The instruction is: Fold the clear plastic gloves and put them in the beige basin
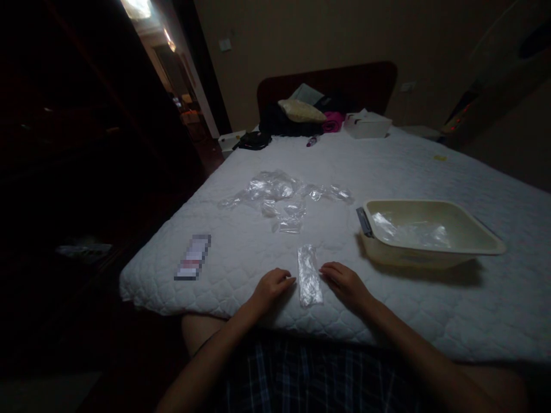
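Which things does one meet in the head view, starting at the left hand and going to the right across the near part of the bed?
Left hand, flat clear plastic, right hand, plastic tub.

Bare arms (217,353) reach fwd, L hand (272,287) & R hand (345,281) apart, facing e/o, w/ fingers (332,271) loosely bent.

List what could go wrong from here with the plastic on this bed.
The flat, rectangular piece of clear, crinkled plastic lies loose between the left hand and the right hand, so a careless brush might shift it.
The loose heap of crumpled clear plastic lies beyond it, its parts bunched together; they may cling or tangle if pulled.
In this dim light, see-through plastic on the white quilted bedcover could make edges hard to spot.
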`<action>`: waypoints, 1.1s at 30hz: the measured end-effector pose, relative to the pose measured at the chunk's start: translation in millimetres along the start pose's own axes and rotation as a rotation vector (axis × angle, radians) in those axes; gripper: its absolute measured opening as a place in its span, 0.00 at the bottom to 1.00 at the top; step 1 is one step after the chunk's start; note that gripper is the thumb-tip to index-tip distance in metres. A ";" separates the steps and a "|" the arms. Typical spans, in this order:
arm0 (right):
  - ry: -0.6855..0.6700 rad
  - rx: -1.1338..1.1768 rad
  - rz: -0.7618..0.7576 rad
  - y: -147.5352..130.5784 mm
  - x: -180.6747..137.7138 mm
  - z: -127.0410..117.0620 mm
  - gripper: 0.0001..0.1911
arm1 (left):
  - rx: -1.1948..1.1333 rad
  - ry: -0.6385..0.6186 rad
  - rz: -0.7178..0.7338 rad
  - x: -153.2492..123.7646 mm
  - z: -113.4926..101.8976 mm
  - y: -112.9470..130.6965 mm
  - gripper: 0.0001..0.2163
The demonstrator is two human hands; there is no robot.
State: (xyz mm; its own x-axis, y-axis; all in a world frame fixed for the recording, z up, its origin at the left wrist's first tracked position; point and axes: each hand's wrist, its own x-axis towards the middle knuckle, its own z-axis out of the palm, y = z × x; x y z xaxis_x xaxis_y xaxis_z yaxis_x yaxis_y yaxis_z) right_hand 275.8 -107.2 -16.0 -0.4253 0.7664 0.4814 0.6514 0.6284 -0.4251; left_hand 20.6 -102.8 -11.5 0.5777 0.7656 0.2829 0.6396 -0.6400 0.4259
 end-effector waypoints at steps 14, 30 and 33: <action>-0.056 -0.201 -0.072 -3.9 -0.3 11.2 0.14 | -0.014 0.172 0.126 21.6 21.9 -11.6 0.10; -0.060 0.046 0.306 -5.2 11.5 13.9 0.07 | -0.169 0.148 -0.187 32.2 23.2 -0.5 0.11; -0.035 0.092 0.394 -6.5 14.1 14.6 0.09 | -0.170 0.122 -0.282 36.5 21.7 4.5 0.13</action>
State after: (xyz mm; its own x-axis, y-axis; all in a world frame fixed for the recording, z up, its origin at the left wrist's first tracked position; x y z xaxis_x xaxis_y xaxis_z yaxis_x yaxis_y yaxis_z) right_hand 256.4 -98.6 -17.6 -0.1767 0.9540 0.2423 0.7106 0.2940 -0.6392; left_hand 55.5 -79.2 -17.9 0.3191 0.9193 0.2303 0.6654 -0.3904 0.6363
